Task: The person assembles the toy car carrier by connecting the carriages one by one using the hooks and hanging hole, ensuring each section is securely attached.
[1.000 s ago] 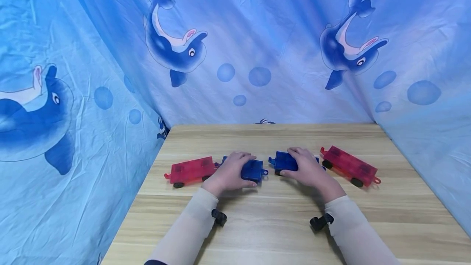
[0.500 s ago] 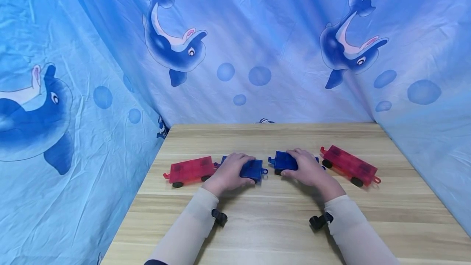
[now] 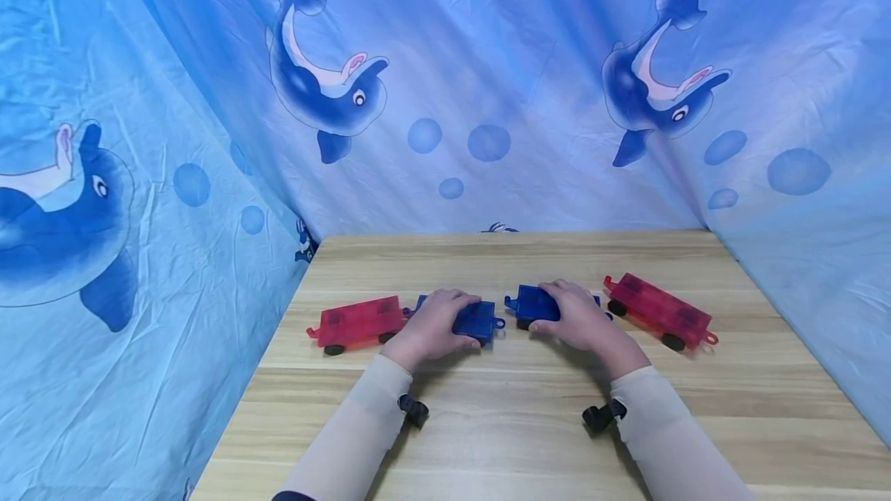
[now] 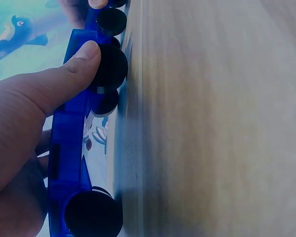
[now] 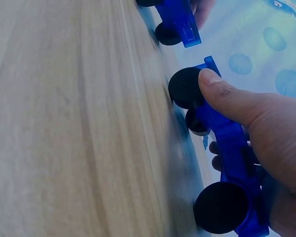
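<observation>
Two see-through blue toy train cars with black wheels stand on the wooden table, end to end. My left hand [image 3: 433, 325] grips the left blue car [image 3: 476, 321] from above, its thumb [image 4: 81, 61] on the near side by a wheel. With my right hand [image 3: 576, 315] I hold the right blue car [image 3: 534, 303] the same way, thumb [image 5: 219, 89] beside the front wheel. The left car's ring [image 3: 499, 323] points toward the right car's hook [image 3: 511, 302], a small gap between them. Fingers on the far sides are mostly hidden.
A red car [image 3: 362, 321] sits left of my left hand, its inner end close to the left blue car. Another red car [image 3: 661, 311] stands at an angle beyond my right hand. Dolphin-print cloth [image 3: 487, 60] hangs behind and beside the table [image 3: 487, 424].
</observation>
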### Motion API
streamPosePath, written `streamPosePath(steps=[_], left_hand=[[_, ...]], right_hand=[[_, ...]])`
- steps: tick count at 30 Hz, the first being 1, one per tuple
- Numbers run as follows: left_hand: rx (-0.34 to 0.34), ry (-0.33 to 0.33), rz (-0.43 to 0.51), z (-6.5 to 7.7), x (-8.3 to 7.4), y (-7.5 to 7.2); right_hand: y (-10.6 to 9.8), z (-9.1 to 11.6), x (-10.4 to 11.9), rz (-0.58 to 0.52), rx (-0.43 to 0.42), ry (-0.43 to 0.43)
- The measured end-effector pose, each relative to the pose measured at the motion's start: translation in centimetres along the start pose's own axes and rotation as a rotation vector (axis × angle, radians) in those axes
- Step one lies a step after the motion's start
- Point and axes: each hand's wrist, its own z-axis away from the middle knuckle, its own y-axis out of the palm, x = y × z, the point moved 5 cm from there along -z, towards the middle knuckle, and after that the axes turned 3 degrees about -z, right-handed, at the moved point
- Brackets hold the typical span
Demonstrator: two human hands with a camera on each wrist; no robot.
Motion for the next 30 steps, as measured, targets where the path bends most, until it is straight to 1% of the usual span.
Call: streamPosePath(steps=[13,20,30], left_hand=[[-0.023,-0.006,0.025,-0.11,0.31,-0.47],[-0.039,-0.027,0.043,-0.09,0.34,-0.63],[-0.054,-0.043,0.070,-0.05,0.46,-0.77]], right_hand=[[0.11,0.04,0.36,-0.007,0.013,-0.003],[0.18,0.00,0.47,-0.005,0.012,-0.017],[0.22,0.13,0.71,-0.024,0.023,-0.006]])
